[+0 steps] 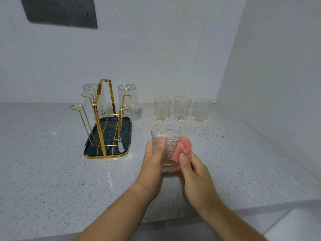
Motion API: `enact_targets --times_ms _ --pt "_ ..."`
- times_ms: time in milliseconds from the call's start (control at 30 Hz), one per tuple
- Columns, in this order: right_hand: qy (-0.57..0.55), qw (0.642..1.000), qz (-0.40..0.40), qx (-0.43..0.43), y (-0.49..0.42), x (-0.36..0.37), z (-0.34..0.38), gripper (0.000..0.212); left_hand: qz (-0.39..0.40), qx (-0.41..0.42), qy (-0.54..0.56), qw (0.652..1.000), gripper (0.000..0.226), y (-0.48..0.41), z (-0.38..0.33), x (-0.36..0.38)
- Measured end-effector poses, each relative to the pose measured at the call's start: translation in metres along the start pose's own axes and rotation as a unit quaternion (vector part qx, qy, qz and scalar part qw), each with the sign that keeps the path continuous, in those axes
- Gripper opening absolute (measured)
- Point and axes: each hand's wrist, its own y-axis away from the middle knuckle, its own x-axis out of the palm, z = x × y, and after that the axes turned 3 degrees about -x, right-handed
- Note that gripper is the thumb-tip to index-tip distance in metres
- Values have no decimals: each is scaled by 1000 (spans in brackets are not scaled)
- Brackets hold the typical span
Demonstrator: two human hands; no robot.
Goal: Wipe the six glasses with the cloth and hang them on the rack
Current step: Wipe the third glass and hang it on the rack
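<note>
Embossed glass (169, 148) held upright above the surface (52, 171), just right of the rack's dark tray (124, 148). Left hand (154, 153) wraps it, thumb across the near wall. Right hand (192, 171) pinches the pink cloth (185, 148) against the glass's right side. Two glasses (93, 96) (129, 100) hang inverted on the far prongs of the gold wire rack (102, 119); four nearer prongs look free. Three glasses (162, 109) (182, 108) (201, 110) stand upright in a row near the back wall, apparently unwiped.

Risks, as judged: the cloth covers only one flank, so the inner wall and base may get skipped. An amber tint sits low in the held glass; cannot tell whether it is residue or reflection. The patterned wall gives some purchase, but if the glass is wet, a hard rub from the right could twist it out of the left hand's one-sided grip, and the stone-like surface below would be unforgiving. Brown specks (201, 133) litter the surface in front of the row, so setting a wiped glass down there would dirty it again. Hanging is the delicate part: the prongs are thin and angled, so a glass slipped on only partway could tip off. The rack looks light, and a knock on the way in could jostle the two glasses already hung.
</note>
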Motion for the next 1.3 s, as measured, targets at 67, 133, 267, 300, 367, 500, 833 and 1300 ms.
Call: enact_targets --times_ms 67,133,267,300,367,500,833,1300 --pt "-3 1000 7 -12 5 -4 2 31 -5 1 -11 1000 70 2 -2 2" --pt "-7 1000 18 -17 7 -6 13 54 -6 4 -25 1000 74 6 -5 6" --pt "14 1000 -4 -13 -8 -9 37 60 9 4 -38 999 64 16 -15 17" --pt "10 1000 -20 -11 -13 -10 42 58 16 -1 -39 999 58 19 -17 20" --pt "-5 999 -40 -10 -22 -11 50 56 30 -13 -38 999 54 23 -21 27" --pt "36 998 16 -44 -2 -5 53 52 -9 13 -36 999 66 34 -36 34" --pt "54 993 37 -100 -3 -6 48 55 5 -53 -13 999 51 58 -35 34" --pt "123 978 35 -162 16 -4 47 55 22 -61 20 998 78 58 -47 30"
